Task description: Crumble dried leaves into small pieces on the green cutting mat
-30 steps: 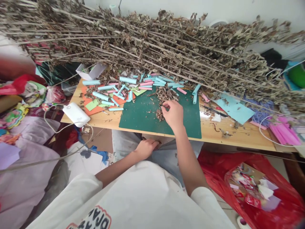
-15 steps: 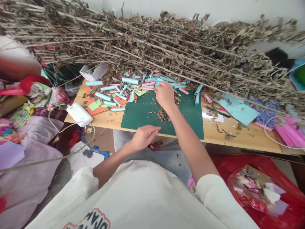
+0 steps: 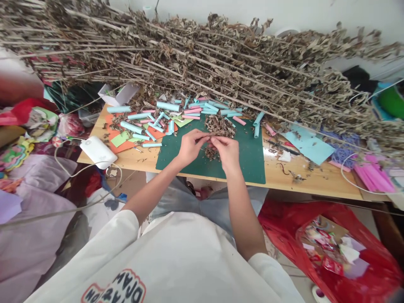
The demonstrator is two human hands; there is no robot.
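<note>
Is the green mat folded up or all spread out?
Spread out: the green mat lies flat on the wooden table, with dried leaves piled on it.

Colours of the worktop: light yellow-brown wooden tabletop (image 3: 334, 183); plain dark green rectangular mat (image 3: 248, 158); brown heap of crumbled dried leaves (image 3: 220, 125); grey-brown, leafy dried stalks (image 3: 202, 63), paler along the stems. Rolled paper tubes (image 3: 168, 106) are pale blue or pink. Flat paper sheets are orange (image 3: 123, 149), light green (image 3: 119, 139) and, at right, pale blue (image 3: 309, 144). Further right: violet-blue stringy tangle (image 3: 344, 146); bright pink strip bundle (image 3: 374, 173). Left: white rounded plastic device (image 3: 98, 152); lilac cloth (image 3: 47, 206). Below: glossy red plastic bag (image 3: 284, 216); faded blue-grey jeans (image 3: 186, 202); white cotton shirt (image 3: 195, 252), printed with black lettering (image 3: 126, 288) outlined in red.
</note>
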